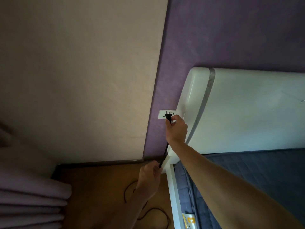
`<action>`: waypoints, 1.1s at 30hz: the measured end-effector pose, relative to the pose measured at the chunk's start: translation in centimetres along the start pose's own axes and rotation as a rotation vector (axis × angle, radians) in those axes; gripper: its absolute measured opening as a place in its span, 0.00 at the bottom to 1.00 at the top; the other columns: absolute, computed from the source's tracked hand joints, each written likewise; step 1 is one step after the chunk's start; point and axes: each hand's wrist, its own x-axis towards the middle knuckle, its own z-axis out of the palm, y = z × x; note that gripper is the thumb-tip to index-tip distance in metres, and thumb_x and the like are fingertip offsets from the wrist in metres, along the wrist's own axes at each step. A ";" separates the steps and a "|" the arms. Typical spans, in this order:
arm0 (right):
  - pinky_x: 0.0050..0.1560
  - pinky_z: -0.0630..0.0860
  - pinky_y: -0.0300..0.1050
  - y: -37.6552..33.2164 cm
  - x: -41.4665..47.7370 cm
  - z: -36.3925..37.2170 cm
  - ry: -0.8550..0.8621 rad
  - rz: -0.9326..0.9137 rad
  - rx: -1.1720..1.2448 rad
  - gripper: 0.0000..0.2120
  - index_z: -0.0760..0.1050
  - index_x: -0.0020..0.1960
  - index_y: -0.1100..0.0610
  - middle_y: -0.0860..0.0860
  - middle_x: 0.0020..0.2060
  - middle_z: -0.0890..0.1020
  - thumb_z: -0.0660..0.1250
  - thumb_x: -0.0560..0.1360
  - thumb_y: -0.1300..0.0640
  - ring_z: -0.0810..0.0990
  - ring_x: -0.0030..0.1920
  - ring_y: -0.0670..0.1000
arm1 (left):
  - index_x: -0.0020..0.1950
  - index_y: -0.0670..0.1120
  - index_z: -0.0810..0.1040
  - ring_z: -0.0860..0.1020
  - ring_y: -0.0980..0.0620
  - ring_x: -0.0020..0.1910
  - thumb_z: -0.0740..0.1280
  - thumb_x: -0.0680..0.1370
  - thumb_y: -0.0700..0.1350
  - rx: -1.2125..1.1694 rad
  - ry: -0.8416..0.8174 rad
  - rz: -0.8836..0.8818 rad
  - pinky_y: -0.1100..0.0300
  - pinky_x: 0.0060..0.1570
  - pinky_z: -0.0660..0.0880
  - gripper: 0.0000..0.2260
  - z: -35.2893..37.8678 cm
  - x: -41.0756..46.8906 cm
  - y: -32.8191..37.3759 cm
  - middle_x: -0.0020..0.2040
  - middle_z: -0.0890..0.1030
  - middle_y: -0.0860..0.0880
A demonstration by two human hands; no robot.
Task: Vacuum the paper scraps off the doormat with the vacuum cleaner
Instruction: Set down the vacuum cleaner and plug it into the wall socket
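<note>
Both hands are on the power lead: right hand (176,129) up at the wall, fingers and thumb pinched round the black plug (168,115); left hand (148,177) lower down, fingers curled round the cord (165,151), which runs straight between the two.

Down in size we go: purple wall (231,30) across the background; white headboard (247,109) crowding in from the right, with the blue-quilted bed (255,171) below it; wooden floor (99,182) carrying slack loops of cord; folded curtain (29,195) at the left; then the small white socket (162,116), just beside the headboard's edge, with the plug right at its face.

This looks like the plugging-in step, so the cleaning proper has not begun.

Risks from here: pins going in crooked, since the headboard cramps the wrist; fingertips sliding forward onto the pins; the left hand's pull dragging the plug back out; those floor loops catching a foot.

Hard to read: whether the pins are seated or short of the slots, the room being dim and the plug tiny; the vacuum cleaner, doormat and paper scraps are all out of frame; the cord's far end runs off the bottom edge.
</note>
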 end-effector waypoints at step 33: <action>0.56 0.79 0.52 7.9 5.6 10.7 -0.014 0.166 -0.099 0.10 0.75 0.60 0.62 0.58 0.55 0.81 0.63 0.80 0.63 0.80 0.57 0.57 | 0.36 0.55 0.71 0.74 0.54 0.28 0.65 0.80 0.38 -0.073 0.056 -0.004 0.60 0.29 0.72 0.16 6.0 7.6 -5.6 0.29 0.75 0.53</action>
